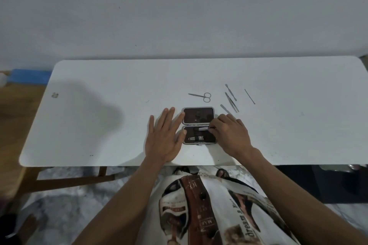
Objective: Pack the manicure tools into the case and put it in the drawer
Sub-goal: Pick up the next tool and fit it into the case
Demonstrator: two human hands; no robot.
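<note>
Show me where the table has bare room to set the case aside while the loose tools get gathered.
Bare: the table left of the left hand, and its far right beyond the thin rod. Crowded: behind and right of the open case, among scissors, tweezers and the right hand.

White table, blue box beyond.

Both forearms are bare, with no sleeves, watch or rings in sight. The person wears a white printed garment bearing brown and black graphics. Lettering on it reads "dream".
</note>
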